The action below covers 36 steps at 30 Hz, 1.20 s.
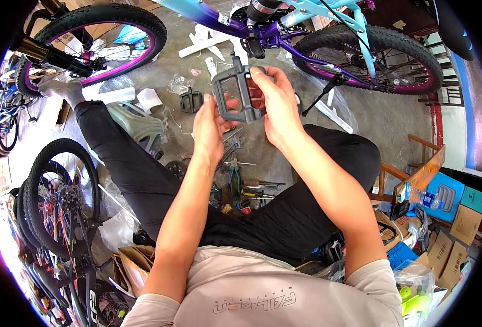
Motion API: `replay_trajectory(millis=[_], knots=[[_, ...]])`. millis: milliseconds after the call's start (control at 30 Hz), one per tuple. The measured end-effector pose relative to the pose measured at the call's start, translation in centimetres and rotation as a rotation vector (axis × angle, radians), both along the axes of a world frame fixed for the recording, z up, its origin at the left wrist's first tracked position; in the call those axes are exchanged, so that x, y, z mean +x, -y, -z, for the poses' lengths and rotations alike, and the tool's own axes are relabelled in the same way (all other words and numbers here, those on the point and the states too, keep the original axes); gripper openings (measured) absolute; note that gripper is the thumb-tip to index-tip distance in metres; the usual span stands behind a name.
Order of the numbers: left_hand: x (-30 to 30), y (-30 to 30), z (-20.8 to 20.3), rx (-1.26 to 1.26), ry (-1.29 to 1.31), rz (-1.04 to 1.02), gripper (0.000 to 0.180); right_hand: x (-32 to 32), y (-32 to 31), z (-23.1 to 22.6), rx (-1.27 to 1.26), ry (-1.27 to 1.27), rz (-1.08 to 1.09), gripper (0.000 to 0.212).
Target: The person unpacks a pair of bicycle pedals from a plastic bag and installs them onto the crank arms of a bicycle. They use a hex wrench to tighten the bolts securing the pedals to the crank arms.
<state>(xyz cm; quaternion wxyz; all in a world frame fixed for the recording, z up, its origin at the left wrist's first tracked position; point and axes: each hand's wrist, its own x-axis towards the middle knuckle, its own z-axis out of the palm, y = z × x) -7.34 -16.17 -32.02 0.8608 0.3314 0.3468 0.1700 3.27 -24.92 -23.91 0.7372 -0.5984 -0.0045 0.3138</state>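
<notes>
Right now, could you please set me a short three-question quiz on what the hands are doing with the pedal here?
1. True or false: both hands hold the grey pedal.
2. What lies on the floor just left of the left hand? A) a black pedal B) a helmet C) a chain
3. Which wheel of the bicycle is nearest the right hand?

Key
1. True.
2. A, the black pedal.
3. The purple-rimmed rear wheel, by the kickstand.
</notes>
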Motion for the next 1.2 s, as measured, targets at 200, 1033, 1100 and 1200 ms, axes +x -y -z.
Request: replay_trajectory(millis=[200, 1033, 1100, 1200], knots=[[0.1, 1.1, -3.2, 0.055, 0.095, 0.128, 0.052, 4.3, 0.5, -0.7, -0.170, 0.003, -0.193, 0.036], [3.4, 0.1, -4.2, 0.263, 0.008, 0.097, 0.045, 10.1, -0.4, -0.3, -0.289, 0.152, -0.462, 0.031], [3.3, 0.0, -3.9, 0.261, 0.008, 0.089, 0.045, 10.1, -0.6, -0.2, -0.262, 0.075, -0.465, 0.034], [3.3, 0.2, -4.2, 0.226, 0.037, 0.074, 0.045, 9.8, -0.7, -0.5, -0.245, 0.103, -0.517, 0.038]])
